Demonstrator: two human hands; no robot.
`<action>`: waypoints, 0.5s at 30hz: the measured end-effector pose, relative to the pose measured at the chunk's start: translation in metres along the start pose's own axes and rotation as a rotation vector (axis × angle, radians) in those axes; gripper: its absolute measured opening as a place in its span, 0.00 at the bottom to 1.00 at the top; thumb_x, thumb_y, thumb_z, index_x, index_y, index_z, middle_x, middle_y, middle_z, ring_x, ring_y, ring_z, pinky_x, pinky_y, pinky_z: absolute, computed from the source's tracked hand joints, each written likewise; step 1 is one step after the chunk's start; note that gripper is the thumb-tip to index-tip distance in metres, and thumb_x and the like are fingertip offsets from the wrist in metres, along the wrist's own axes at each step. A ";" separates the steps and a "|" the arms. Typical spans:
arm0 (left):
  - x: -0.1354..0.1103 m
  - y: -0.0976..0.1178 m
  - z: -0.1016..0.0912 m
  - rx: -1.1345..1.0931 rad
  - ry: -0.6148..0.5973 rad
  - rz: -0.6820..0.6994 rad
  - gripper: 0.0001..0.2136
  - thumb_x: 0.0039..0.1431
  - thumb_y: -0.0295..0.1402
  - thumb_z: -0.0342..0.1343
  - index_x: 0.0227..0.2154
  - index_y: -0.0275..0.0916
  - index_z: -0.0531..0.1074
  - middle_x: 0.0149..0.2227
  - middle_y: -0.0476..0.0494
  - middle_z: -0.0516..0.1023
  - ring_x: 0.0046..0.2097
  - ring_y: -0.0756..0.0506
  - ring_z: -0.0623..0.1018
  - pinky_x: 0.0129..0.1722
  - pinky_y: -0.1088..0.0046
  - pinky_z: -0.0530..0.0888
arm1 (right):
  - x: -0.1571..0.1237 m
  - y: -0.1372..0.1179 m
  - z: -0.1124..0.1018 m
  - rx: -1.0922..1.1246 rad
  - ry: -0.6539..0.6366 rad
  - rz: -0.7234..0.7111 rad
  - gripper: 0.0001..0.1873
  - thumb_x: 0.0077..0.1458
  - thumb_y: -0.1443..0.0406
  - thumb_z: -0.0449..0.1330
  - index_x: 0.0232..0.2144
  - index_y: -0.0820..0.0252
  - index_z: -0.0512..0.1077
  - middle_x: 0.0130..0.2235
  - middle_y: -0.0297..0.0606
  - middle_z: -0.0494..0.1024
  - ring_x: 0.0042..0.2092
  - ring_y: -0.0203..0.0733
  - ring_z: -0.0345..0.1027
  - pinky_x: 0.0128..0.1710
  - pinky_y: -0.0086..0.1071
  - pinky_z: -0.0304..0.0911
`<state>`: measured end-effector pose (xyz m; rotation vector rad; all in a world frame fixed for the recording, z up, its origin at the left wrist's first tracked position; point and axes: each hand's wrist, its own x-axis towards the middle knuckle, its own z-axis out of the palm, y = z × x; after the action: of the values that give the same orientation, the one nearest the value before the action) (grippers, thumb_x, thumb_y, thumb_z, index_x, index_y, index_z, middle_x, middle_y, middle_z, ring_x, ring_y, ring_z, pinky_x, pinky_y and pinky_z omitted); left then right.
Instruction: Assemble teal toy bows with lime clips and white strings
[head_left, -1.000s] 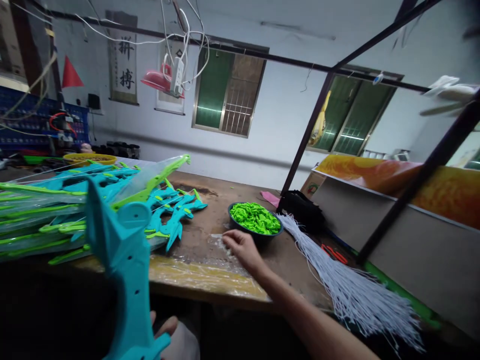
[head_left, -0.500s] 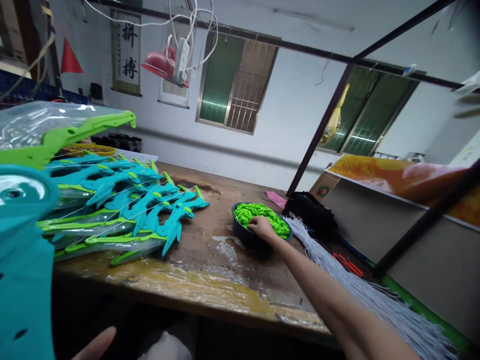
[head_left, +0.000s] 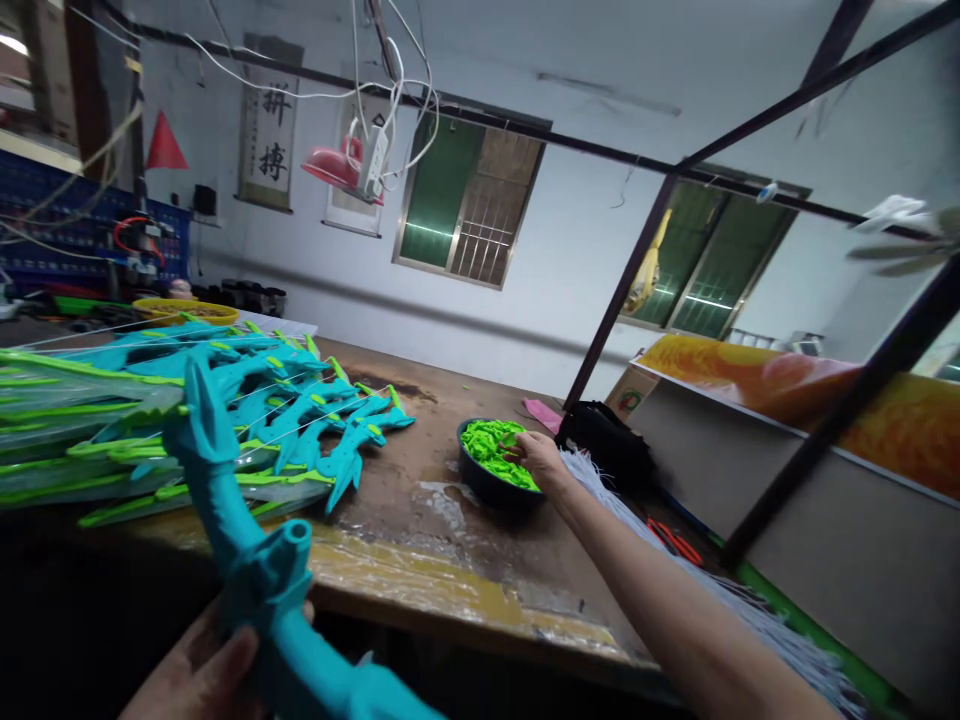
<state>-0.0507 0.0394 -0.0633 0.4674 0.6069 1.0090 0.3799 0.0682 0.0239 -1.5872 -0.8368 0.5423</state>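
Left hand holding a teal part, right hand down in the bowl

My left hand (head_left: 196, 672) at 7 o'clock is wrapped round the lower end of the teal bow piece (head_left: 251, 560), which tilts up toward 11. My right hand (head_left: 541, 458) reaches to 1 o'clock, its fingers curled down into the green pieces (head_left: 489, 445) in the dark bowl (head_left: 491, 492); I cannot tell whether they have pinched anything. I judge the risks as these: the wrist presses on the bowl's near rim, so it could tip or skid and scatter pieces over the table (head_left: 450, 570). The raised teal tip is near the bagged bow pile (head_left: 150, 420) at 10 o'clock and could snag a bag or string. My forearm could also drag the white cords (head_left: 787, 650) at 4 o'clock.
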 end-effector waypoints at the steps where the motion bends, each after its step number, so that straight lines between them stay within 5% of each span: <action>1: -0.009 -0.002 0.004 0.006 0.009 -0.029 0.55 0.42 0.40 0.76 0.71 0.51 0.50 0.49 0.40 0.84 0.53 0.25 0.80 0.44 0.54 0.84 | -0.013 -0.007 0.008 0.043 -0.058 -0.013 0.13 0.68 0.59 0.60 0.45 0.64 0.73 0.42 0.38 0.77 0.37 0.38 0.75 0.37 0.34 0.74; 4: -0.032 -0.005 0.020 0.064 0.010 -0.025 0.52 0.44 0.39 0.76 0.70 0.49 0.54 0.52 0.38 0.83 0.54 0.27 0.80 0.47 0.55 0.82 | -0.062 -0.027 0.036 0.149 -0.262 -0.058 0.16 0.63 0.54 0.63 0.36 0.63 0.71 0.38 0.38 0.79 0.36 0.39 0.75 0.36 0.34 0.73; 7: -0.046 -0.009 0.031 0.245 0.040 0.107 0.45 0.48 0.41 0.73 0.67 0.41 0.59 0.51 0.36 0.83 0.52 0.30 0.81 0.49 0.57 0.81 | -0.123 -0.045 0.063 0.192 -0.464 -0.096 0.24 0.48 0.49 0.71 0.27 0.60 0.67 0.36 0.42 0.80 0.36 0.43 0.75 0.33 0.33 0.71; 10: -0.053 -0.014 0.026 0.506 0.067 0.205 0.35 0.48 0.44 0.72 0.56 0.33 0.71 0.49 0.33 0.84 0.52 0.30 0.81 0.51 0.58 0.78 | -0.180 -0.060 0.079 0.120 -0.620 -0.172 0.21 0.45 0.54 0.74 0.26 0.61 0.70 0.37 0.42 0.80 0.36 0.41 0.72 0.35 0.32 0.68; 15: -0.066 -0.019 0.014 0.673 0.030 0.257 0.25 0.50 0.48 0.69 0.44 0.33 0.78 0.41 0.35 0.85 0.46 0.31 0.82 0.48 0.59 0.77 | -0.240 -0.062 0.093 -0.376 -0.663 -0.822 0.15 0.62 0.55 0.65 0.32 0.60 0.73 0.30 0.34 0.76 0.31 0.37 0.67 0.33 0.30 0.59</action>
<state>-0.0555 -0.0289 -0.0479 1.1463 0.9317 1.0410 0.1455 -0.0540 0.0410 -1.2131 -2.0607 0.3022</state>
